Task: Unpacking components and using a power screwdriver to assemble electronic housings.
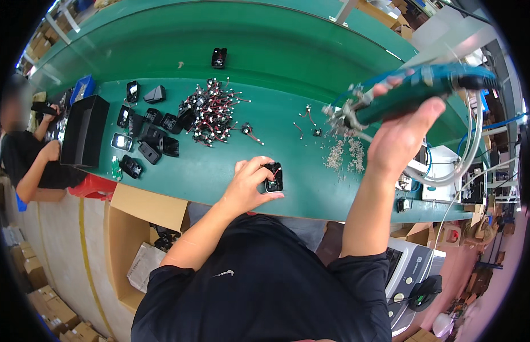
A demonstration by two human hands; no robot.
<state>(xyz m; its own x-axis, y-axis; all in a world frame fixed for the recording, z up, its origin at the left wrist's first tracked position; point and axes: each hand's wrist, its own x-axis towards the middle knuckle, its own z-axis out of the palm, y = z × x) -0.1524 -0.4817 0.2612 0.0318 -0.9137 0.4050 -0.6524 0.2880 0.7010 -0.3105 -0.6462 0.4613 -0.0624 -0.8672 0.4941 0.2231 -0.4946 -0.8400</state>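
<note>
My left hand is closed around the near left side of a small black plastic housing on the green bench, its fingers reaching into the open top. Small parts and wires show inside the housing. Raised at the right, my right hand grips a green power screwdriver, its metal tip end pointing left and its hoses trailing off right. Below that tip, small loose screws lie scattered. A heap of small parts with red and black wires sits farther left, with a single wired part near it.
Several black housings and a black bin occupy the bench's left side. One more housing lies at the back. A person works at the far left. An open carton stands below the front edge; hoses and equipment crowd the right.
</note>
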